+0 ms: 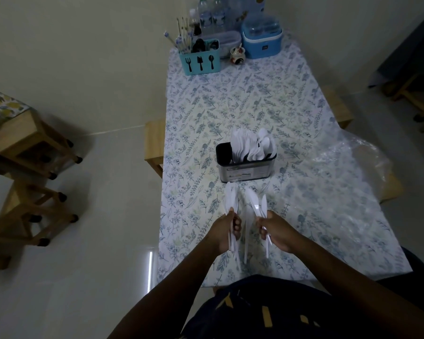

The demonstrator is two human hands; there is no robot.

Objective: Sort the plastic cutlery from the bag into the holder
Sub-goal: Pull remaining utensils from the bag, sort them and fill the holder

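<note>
Near the front edge of the tabletop (242, 99), head view: the left hand (227, 232) grips a bundle of white plastic cutlery (231, 199), and the right hand (278, 232) grips a second bundle (258, 203). Both hands have fingers curled round the handles, with the working ends pointing toward the holder (247, 170). The holder stands just beyond the hands. Its middle and right compartments are packed with white pieces (253, 145); the left compartment looks dark and empty. The piece types in the bundles are too blurred to tell.

Procedure, as judged: check that each bundle is one type, square the handles together, turn the bundle upright and lower it handles-down into the free left compartment. Steady the holder if it rocks.

Clearance: the clear bag (357, 162) lies to the right and spills past the tabletop's right edge — keep the right forearm off it. The left edge runs close beside the left hand, so a dropped piece may reach the floor. Open tabletop extends beyond the holder up to the blue caddy (200, 58).
</note>
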